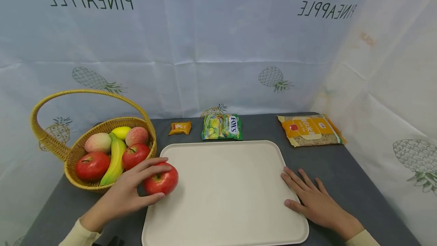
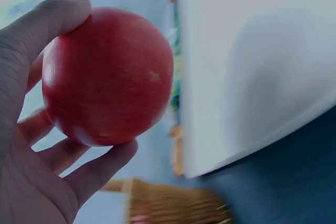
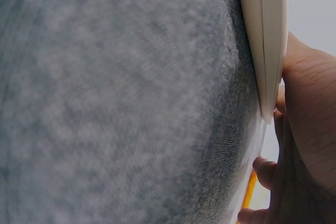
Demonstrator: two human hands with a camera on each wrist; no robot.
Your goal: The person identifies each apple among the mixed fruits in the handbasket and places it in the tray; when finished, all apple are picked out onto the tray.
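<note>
Head view: the left hand grasps a red apple between thumb and fingers, at the edge of the cream tray nearest that hand; contact between fruit and tray cannot be determined. The right hand, released and with fingers spread, rests on the tray's opposite edge. A wicker basket stands just beyond the left hand, toward its outer side, a banana among its contents. On the grey bench, ahead of and between the hands, lie a small orange packet and a green packet; a yellow bag lies directly ahead of the right hand. Left wrist view: thumb and fingers bear on opposite sides of the apple; background blurred. Right wrist view: the hand lies against the tray's rim, partly out of frame.
</note>
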